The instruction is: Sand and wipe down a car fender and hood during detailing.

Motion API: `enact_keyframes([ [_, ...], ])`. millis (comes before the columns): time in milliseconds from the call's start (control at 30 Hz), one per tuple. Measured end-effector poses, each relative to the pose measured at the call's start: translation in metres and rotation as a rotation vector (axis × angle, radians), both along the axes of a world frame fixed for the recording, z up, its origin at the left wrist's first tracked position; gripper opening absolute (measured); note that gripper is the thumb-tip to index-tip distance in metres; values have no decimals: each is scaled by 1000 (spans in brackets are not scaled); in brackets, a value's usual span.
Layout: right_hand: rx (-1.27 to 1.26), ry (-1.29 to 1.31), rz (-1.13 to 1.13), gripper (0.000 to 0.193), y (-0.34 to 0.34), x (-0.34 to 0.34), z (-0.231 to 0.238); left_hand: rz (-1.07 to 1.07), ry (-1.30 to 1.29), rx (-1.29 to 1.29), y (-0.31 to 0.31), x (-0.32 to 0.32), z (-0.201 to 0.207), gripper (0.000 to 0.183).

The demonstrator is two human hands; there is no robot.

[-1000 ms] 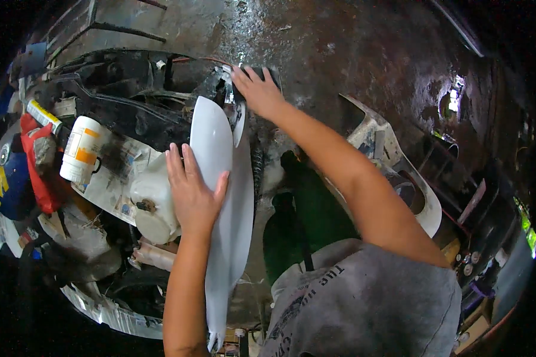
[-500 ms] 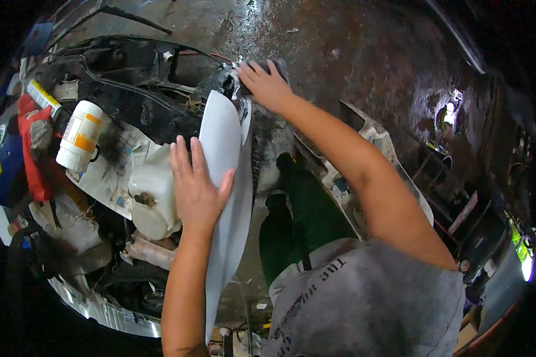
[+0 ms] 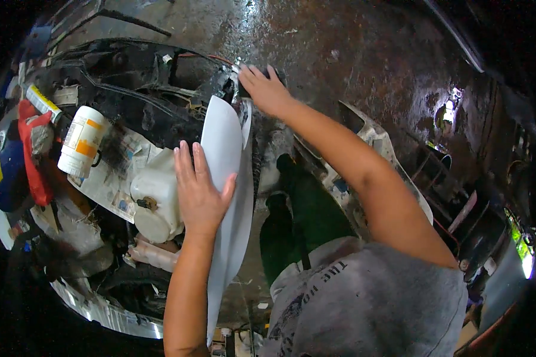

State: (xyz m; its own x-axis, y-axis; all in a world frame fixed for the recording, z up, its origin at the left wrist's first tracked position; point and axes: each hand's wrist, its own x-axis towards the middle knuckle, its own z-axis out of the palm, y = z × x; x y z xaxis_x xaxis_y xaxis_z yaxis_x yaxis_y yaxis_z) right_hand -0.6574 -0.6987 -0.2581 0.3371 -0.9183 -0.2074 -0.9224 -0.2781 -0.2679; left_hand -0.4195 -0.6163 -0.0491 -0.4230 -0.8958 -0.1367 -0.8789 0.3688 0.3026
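One hand, the left, spreads flat against a white panel; the right hand reaches out, grip unclear.

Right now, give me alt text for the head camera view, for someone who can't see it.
A person's left hand rests on the edge of a long white panel; the right hand lies over a dark object near its far end. To the left are a white-and-orange container, newspaper and a translucent plastic tank.

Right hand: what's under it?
A dark block shows past the fingers of the right hand. The hand covers the rest of it, and whatever lies beneath the block can't be seen.
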Motion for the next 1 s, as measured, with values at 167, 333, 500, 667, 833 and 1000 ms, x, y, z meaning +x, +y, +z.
enact_keyframes([
  [167,-56,-63,-45,58,-15,7,-5,-1,14,9,-1,-1,-2,95],
  [333,-39,-47,-68,58,32,3,-5,-1,34,15,-1,1,0,96],
  [500,-140,19,25,60,-19,-3,-11,-15,32,19,-4,-4,1,95],
  [667,-48,112,144,75,47,-14,-2,-1,11,11,-1,0,1,94],
  [833,-179,126,207,68,0,-21,-5,11,-12,28,-2,-1,2,94],
  [1000,-230,103,140,65,10,-11,-16,0,24,8,-2,-2,-1,93],
])
